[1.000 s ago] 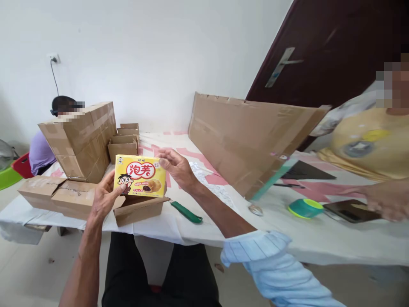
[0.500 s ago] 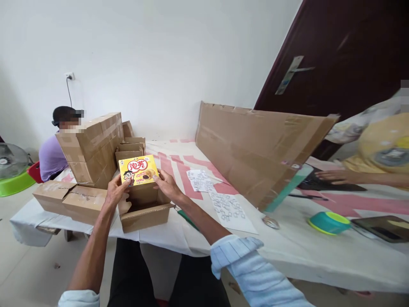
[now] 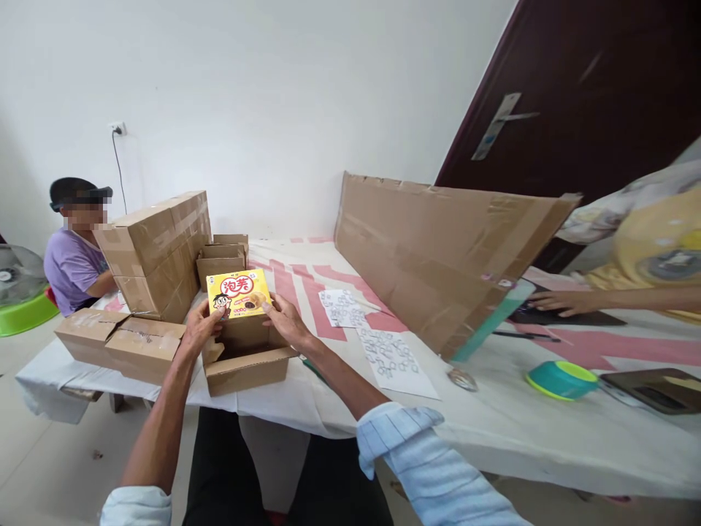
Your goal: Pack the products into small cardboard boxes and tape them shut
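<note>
A yellow snack box (image 3: 239, 294) with red lettering and a cartoon face is held between both hands, its printed front toward me. My left hand (image 3: 200, 326) grips its left lower corner, thumb on the front. On the right lower corner, my right hand (image 3: 285, 321) has closed its fingers. Just below and behind the yellow box stands an open cardboard box (image 3: 249, 372) at the table's near edge; part of its inside shows and looks dark. Several open cardboard boxes (image 3: 222, 257) are lined up beyond it.
Stacked cartons (image 3: 158, 256) and low closed cartons (image 3: 145, 343) stand at left. A cardboard panel (image 3: 427, 256) leans across the middle right. Printed papers (image 3: 391, 358), a tape roll (image 3: 463, 378) and a teal bowl (image 3: 563, 381) lie on the table. People sit at left and right.
The yellow box has shifted slightly right and down, still in both hands. The person at left has moved left and turned toward the table. The other person's hand at right has moved slightly.
</note>
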Action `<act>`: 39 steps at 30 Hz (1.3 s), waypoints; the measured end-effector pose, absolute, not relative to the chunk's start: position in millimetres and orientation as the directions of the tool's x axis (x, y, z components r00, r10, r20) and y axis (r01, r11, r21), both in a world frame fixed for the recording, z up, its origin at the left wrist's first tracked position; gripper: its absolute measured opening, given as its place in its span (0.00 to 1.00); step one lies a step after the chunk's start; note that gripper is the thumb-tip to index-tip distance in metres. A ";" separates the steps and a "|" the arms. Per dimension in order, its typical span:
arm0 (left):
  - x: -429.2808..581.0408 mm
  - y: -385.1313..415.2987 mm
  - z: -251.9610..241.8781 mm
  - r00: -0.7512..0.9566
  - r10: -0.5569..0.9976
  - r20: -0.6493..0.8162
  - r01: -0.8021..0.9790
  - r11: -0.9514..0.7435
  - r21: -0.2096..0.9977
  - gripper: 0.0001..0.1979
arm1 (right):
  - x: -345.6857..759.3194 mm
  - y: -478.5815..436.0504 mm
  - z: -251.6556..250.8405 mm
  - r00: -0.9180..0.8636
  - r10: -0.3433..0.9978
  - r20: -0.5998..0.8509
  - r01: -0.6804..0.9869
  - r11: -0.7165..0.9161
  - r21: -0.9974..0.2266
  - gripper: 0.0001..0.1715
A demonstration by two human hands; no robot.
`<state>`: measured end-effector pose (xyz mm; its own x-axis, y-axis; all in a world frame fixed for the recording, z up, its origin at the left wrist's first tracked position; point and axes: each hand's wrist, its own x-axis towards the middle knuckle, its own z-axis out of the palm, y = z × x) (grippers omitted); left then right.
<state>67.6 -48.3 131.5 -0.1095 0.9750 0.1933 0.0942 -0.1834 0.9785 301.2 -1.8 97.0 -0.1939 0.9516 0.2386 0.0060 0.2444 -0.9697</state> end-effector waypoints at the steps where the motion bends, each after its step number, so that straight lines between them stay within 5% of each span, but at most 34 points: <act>1: 68.2 -49.1 134.6 -0.105 0.972 0.211 0.085 -0.202 0.976 0.36 | 301.1 -2.6 99.9 -0.187 0.945 0.270 -0.003 0.274 -0.962 0.38; 11: 74.1 -55.5 167.3 -0.075 0.900 0.429 0.032 -0.427 0.904 0.36 | 305.0 -15.4 134.8 -0.152 0.844 0.513 0.028 0.523 -0.852 0.46; 22: 79.8 -52.0 171.6 -0.008 0.859 0.511 -0.021 -0.511 0.859 0.41 | 321.0 -14.9 148.2 -0.200 0.836 0.510 -0.026 0.516 -0.856 0.42; 25: 76.8 -55.0 166.4 0.048 0.855 0.517 0.083 -0.519 0.851 0.45 | 338.8 -8.1 149.4 -0.247 0.824 0.511 -0.102 0.502 -0.859 0.39; 28: 70.9 -68.5 158.2 0.096 0.838 0.537 0.326 -0.536 0.778 0.41 | 365.6 5.7 146.4 -0.076 0.849 0.523 -0.075 0.518 -0.852 0.37; 30: 67.0 -81.3 152.6 0.241 0.854 0.461 0.445 -0.519 0.730 0.35 | 385.9 18.6 139.2 0.086 0.853 0.515 -0.013 0.518 -0.855 0.38; 33: 64.3 -98.0 144.0 0.483 0.861 0.158 0.579 -0.450 0.681 0.35 | 411.2 37.8 117.3 0.200 0.866 0.458 0.055 0.457 -0.888 0.42; 36: 65.3 -107.6 134.0 0.521 0.852 -0.053 0.716 -0.403 0.570 0.40 | 423.4 50.1 83.6 0.199 0.910 0.363 0.124 0.344 -0.931 0.47; 39: 66.9 -112.9 125.7 0.532 0.843 -0.075 0.751 -0.429 0.503 0.43 | 423.3 55.9 46.3 0.134 0.955 0.266 0.174 0.242 -0.955 0.49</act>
